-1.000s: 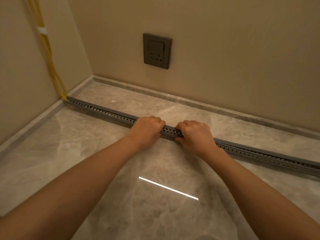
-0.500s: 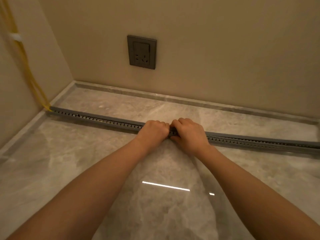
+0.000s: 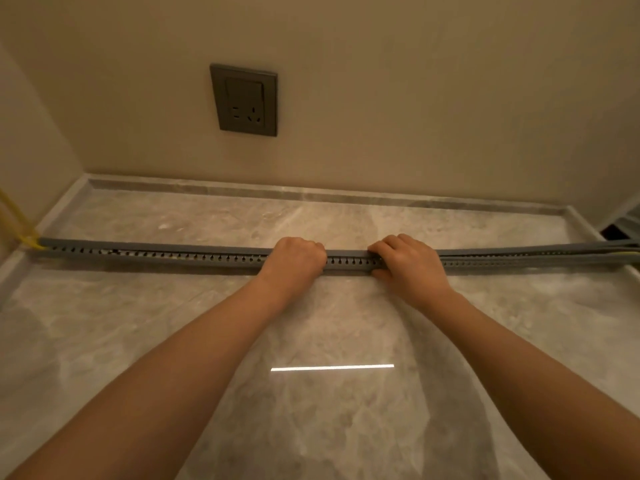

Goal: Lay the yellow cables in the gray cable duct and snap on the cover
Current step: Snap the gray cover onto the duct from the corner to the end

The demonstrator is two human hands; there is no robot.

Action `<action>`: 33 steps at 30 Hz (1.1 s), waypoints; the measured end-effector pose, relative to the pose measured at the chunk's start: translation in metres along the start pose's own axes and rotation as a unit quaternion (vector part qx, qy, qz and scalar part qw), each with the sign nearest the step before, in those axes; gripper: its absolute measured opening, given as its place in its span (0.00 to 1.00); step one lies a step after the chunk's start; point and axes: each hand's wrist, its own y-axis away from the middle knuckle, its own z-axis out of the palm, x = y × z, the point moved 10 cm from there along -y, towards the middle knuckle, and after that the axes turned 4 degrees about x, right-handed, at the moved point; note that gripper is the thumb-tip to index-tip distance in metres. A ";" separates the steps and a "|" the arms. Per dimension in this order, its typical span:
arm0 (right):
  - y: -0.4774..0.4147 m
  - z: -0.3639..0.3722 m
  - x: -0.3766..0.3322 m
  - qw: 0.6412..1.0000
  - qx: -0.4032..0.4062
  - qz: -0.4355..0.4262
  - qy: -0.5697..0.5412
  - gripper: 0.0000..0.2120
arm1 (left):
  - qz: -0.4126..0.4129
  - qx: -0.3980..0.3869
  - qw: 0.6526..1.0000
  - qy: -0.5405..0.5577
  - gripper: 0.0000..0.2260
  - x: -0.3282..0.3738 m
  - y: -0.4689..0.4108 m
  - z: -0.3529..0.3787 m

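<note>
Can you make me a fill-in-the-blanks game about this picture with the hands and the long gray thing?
1. Both hands, the left hand and the right hand, press on the long ____ cable duct.
2. The cables at the duct's left end are ____.
3. The socket is fixed on the ____, above the hands.
4. The duct lies on the ____.

Missing words: gray; yellow; wall; floor

Beige walls (image 3: 415, 98) — dark gray socket (image 3: 244, 100); glossy gray marble floor (image 3: 138, 341), light-strip reflection (image 3: 332, 367).
</note>
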 end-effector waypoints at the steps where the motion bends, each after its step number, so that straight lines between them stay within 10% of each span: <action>1: -0.002 0.001 0.002 1.000 -0.010 0.000 0.009 0.16 | -0.001 0.002 1.000 0.001 0.08 -0.001 0.000 0.000; 33: -0.024 -0.004 -0.007 0.992 0.003 -0.129 -0.007 0.07 | -0.067 0.014 0.992 -0.104 0.10 0.063 -0.037 -0.018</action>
